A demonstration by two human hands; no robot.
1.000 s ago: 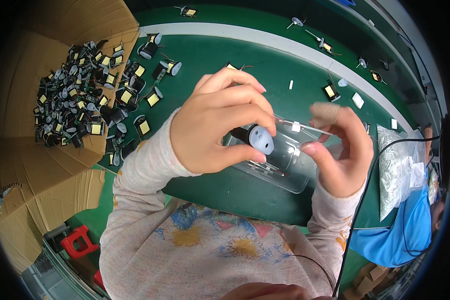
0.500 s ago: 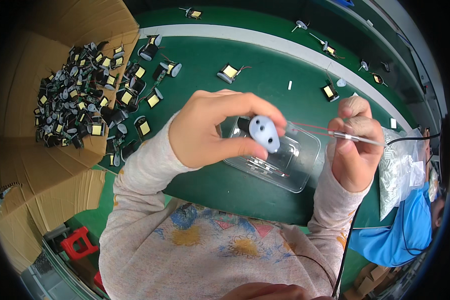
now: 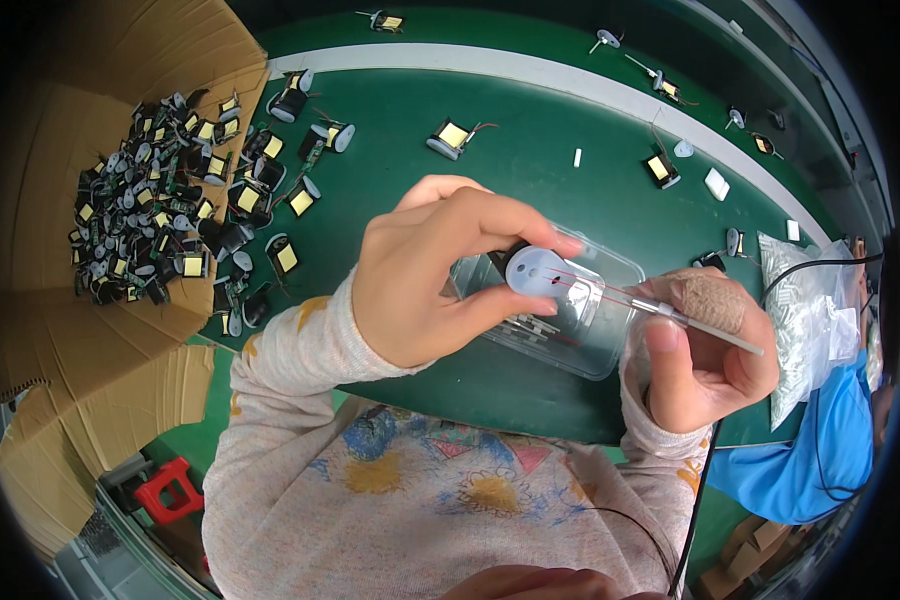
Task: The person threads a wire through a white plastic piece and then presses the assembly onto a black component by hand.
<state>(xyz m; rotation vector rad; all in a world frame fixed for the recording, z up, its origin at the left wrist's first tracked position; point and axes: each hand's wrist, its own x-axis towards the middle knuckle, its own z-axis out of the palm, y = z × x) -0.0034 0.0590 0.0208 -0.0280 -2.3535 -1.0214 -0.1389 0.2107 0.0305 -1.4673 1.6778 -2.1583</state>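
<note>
My left hand (image 3: 400, 275) pinches a small device with a round, pale grey end cap (image 3: 532, 274) pierced by several holes; part of its black body shows behind the cap. Thumb and fingers close on its sides. Thin red wires (image 3: 602, 287) run from the cap toward my right hand (image 3: 715, 360). That hand is closed on a slim rod (image 3: 712, 329) with a metal-looking end and a whitish shaft. The wires meet the rod's metal end. Below both hands sits a clear plastic tray (image 3: 602, 368), holding several small white and silver rods (image 3: 530, 328).
At the left, a cardboard box (image 3: 30, 200) holds a heap of similar black-and-grey devices (image 3: 140, 200), with more spilling onto the green table (image 3: 390, 120). A clear bag of white pieces (image 3: 785, 330) lies at right. Beyond it is a person's blue sleeve (image 3: 800, 450).
My right hand has moved down and nearer to me, and the rod's far end now tilts lower. The cap has turned in my left hand.
</note>
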